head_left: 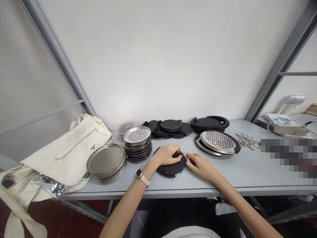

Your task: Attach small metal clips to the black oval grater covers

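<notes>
My left hand (169,154) rests over a black round disc (170,170) on the table, its fingers bent onto the top and holding it down. The disc has a small blue and orange label (180,172) on its near right edge. At the disc's right rim, my right hand (199,165) pinches a small silvery metal clip (184,155), partly hidden by the fingers. To the left stand a stack of perforated metal grater discs (137,136) and a stack of plain metal discs (106,159). Black round plastic parts (170,125) lie behind my hands.
Black-rimmed grater discs (218,142) lie to the right, beside a pile of small wire pieces (246,141). Larger black rings (210,123) sit near the wall. A cream bag (66,152) covers the left end. A grey table edge (173,194) runs in front.
</notes>
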`<action>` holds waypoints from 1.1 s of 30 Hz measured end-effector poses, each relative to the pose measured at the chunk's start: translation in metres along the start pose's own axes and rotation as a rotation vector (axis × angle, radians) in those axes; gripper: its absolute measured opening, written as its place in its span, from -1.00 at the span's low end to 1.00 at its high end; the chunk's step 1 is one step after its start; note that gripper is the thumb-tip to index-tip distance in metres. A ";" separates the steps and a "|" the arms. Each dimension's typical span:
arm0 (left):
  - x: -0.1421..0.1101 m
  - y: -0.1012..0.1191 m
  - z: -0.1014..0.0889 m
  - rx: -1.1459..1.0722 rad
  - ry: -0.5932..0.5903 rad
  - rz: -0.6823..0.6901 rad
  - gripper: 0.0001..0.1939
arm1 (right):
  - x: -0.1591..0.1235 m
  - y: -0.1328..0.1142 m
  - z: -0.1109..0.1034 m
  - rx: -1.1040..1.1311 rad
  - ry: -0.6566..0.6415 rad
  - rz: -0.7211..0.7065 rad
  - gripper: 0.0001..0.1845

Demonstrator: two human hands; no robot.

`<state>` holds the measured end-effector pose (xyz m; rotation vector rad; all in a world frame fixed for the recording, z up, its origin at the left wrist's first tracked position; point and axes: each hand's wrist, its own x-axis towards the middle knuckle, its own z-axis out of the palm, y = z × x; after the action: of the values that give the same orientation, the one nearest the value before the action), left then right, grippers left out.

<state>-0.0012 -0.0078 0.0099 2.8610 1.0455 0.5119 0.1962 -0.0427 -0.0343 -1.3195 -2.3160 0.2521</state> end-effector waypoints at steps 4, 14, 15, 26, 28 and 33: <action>0.000 0.000 -0.001 0.020 -0.008 -0.006 -0.81 | 0.000 0.001 0.001 -0.004 0.000 0.001 -0.71; 0.001 0.000 0.001 -0.009 -0.026 -0.029 -0.82 | 0.000 0.002 0.002 -0.005 0.007 0.002 -0.71; 0.001 0.000 0.001 -0.009 -0.031 -0.034 -0.82 | 0.000 0.002 0.002 -0.004 0.007 0.001 -0.72; 0.001 0.000 -0.001 -0.013 -0.035 -0.040 -0.82 | 0.000 0.003 0.003 -0.002 0.005 0.009 -0.71; 0.001 0.001 -0.002 -0.015 -0.039 -0.053 -0.81 | 0.000 0.003 0.003 -0.002 0.010 0.004 -0.71; 0.001 0.002 -0.003 -0.021 -0.054 -0.065 -0.81 | 0.000 0.002 0.002 -0.003 0.014 -0.007 -0.72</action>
<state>0.0000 -0.0089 0.0130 2.7949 1.1136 0.4365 0.1968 -0.0414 -0.0363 -1.3096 -2.3101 0.2365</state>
